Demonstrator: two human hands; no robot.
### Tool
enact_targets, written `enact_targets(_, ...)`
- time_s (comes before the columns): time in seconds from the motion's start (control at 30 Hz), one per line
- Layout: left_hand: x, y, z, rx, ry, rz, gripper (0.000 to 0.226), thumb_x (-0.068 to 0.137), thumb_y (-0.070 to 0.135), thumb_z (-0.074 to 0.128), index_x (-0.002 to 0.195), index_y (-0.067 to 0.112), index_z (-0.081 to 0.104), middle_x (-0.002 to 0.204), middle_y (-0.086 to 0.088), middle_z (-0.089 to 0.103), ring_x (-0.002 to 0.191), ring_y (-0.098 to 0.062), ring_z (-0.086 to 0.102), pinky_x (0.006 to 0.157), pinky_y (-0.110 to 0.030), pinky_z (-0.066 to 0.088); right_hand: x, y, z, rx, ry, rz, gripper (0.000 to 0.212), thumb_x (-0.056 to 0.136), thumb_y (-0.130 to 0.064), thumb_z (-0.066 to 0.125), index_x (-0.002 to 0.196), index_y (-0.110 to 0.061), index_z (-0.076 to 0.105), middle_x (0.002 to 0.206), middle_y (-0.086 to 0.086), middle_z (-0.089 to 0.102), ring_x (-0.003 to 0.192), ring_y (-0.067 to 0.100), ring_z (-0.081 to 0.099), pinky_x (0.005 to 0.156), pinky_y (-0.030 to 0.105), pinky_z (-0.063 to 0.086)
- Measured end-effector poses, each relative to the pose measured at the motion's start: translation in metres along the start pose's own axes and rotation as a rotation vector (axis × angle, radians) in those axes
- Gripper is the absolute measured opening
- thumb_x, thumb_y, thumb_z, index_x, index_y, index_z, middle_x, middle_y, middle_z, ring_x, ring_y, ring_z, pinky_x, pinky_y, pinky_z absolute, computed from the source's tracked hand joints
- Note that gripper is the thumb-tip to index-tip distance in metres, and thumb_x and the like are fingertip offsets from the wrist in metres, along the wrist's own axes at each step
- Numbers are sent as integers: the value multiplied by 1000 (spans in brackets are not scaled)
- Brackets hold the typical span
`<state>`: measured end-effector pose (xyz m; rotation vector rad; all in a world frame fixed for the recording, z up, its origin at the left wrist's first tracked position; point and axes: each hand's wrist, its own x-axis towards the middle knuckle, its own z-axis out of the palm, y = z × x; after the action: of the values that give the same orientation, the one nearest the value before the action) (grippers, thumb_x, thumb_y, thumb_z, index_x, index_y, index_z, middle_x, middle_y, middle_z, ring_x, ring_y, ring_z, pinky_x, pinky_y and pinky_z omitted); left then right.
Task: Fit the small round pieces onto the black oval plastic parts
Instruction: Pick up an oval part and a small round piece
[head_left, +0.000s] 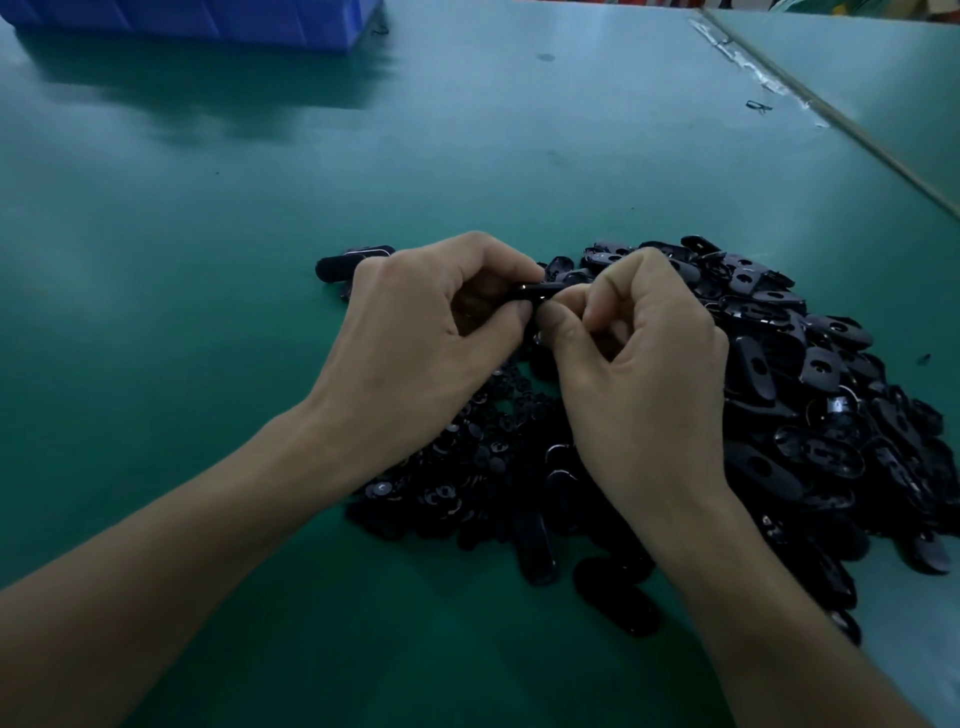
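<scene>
the left hand (415, 332) grips a black oval part (537, 292), long axis toward the right hand (639, 353), whose pinching fingertips probably hold a round piece.

Green table (208, 260); blue plastic bin (208, 21) at its far left edge, taped seam (748, 67) at right

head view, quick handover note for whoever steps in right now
Left hand pinches one oval part; right hand pinches its right end, any round piece there is hidden.
Round pieces heaped under the wrists; oval pile to their right; a few parts lie behind the left hand.
Done: cannot tell how many are fitted.
Left: finish this fit, then work through both heaps.
</scene>
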<state>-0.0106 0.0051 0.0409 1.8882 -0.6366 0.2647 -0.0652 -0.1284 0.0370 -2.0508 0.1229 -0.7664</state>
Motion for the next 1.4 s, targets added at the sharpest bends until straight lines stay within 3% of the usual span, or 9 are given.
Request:
enact_targets(0.3,-1,3,-2,153,62,57,12,82,19,72,91,25,76,86,14,73,77,0,69,71,-21,56,0,0,1,21,-15,-28,40,88,-5,71,73,-19,36,73,4,65,65,16,61,58,32,48)
enact_targets(0.43,0,3,-1,111,53,52,14,86,15,71,97,22,75,85,16,73,77,2,70,74,-23,58,1,1,2,54,-3,-35,41,87,-2,71,73,-17,36,73,-8,64,70,12,64,59,26,51)
enact_targets(0.77,1,3,-3,43,30,4,20,85,12,70,97,26,78,82,15,75,74,0,71,73,-24,59,3,3,1,94,-31,16,41,87,-9,71,72,-25,36,72,-6,66,70,15,66,62,43,53)
enact_targets(0.9,2,2,-3,-47,-11,-74,22,82,13,70,93,31,76,82,10,76,75,-6,73,76,-32,61,5,3,-1,131,-94,54,39,86,-11,69,72,-29,37,74,-4,67,70,24,65,63,48,53)
enact_targets(1.07,3,1,-2,-209,-48,-201,20,78,15,69,91,29,72,80,3,76,72,-14,75,70,-29,61,7,3,-3,158,-124,71,35,84,-14,68,73,-28,38,74,-4,69,70,25,67,64,50,54)
enact_targets(1.23,1,-1,-1,-133,-79,-196,17,77,18,69,85,33,73,80,7,76,76,-11,75,79,-35,61,7,6,-2,160,-126,110,32,80,-17,66,70,-27,38,74,-4,69,71,30,66,67,53,54)
enact_targets(1.4,2,-1,0,-185,-85,-244,16,78,18,70,86,30,75,81,2,77,76,-15,75,80,-36,61,4,6,1,84,-76,53,42,84,-9,69,68,-28,36,72,-3,67,68,22,66,62,45,54)
